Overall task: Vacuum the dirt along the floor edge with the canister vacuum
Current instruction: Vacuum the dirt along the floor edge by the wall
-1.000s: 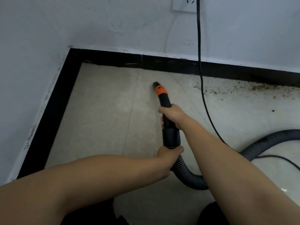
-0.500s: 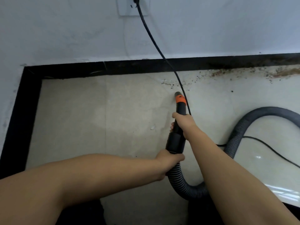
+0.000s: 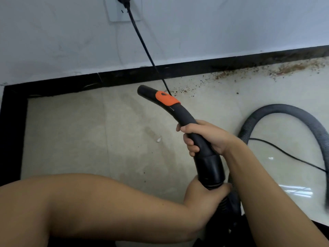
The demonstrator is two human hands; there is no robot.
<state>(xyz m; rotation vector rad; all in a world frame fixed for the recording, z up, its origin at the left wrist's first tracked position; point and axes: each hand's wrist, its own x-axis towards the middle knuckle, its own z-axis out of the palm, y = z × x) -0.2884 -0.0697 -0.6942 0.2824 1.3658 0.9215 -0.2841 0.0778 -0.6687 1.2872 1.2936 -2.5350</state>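
Dirt (image 3: pixel 288 68) lies in a brown, crumbly band along the floor (image 3: pixel 89 131) edge at the upper right, right against the black skirting (image 3: pixel 124 75), thinning to scattered specks near the wand tip.

Both hands grip the black wand (image 3: pixel 179 114). The right hand (image 3: pixel 204 138) is wrapped fully round the curved middle of the tube, knuckles up, fingers curled under on the left side, forearm coming in from the lower right. The left hand (image 3: pixel 204 195) is closed round the lower end, just under the wide cuff where the ribbed hose (image 3: pixel 284 113) joins; its forearm crosses the bottom of the view from the left. The wand slants up and left, its open mouth raised and pointing toward the skirting (whether it touches the floor cannot be told). An orange band (image 3: pixel 166 100) sits just behind the tip.

The hose loops over the floor at right. A black cord (image 3: pixel 142 43) runs from a plug in the white wall socket (image 3: pixel 122 9) down past the wand tip; another stretch of cord lies on the floor at right. A small white scrap (image 3: pixel 159 139) lies on the tile left of the right hand.

No brand or writing can be read.
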